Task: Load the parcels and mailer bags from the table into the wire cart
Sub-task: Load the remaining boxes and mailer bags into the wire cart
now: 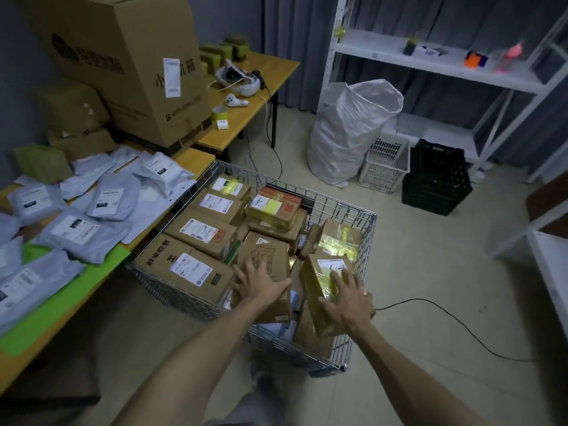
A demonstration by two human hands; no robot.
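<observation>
The wire cart (353, 215) stands on the floor against the table (43, 330) and holds several cardboard parcels. My left hand (259, 279) lies flat with spread fingers on a brown box (270, 256) near the cart's front. My right hand (347, 298) presses with straight fingers on a parcel wrapped in yellow tape (322, 281) that leans at the cart's front right corner. Several grey mailer bags (107, 201) with white labels lie spread over the table on the left.
A big cardboard box (123, 59) and smaller boxes stand at the table's back. A second table (246, 96) carries a headset and tape. A white sack (350, 130), a white basket (385, 164), a black crate (436, 179) and white shelving (430, 63) line the right. A black cable (445, 315) crosses the floor.
</observation>
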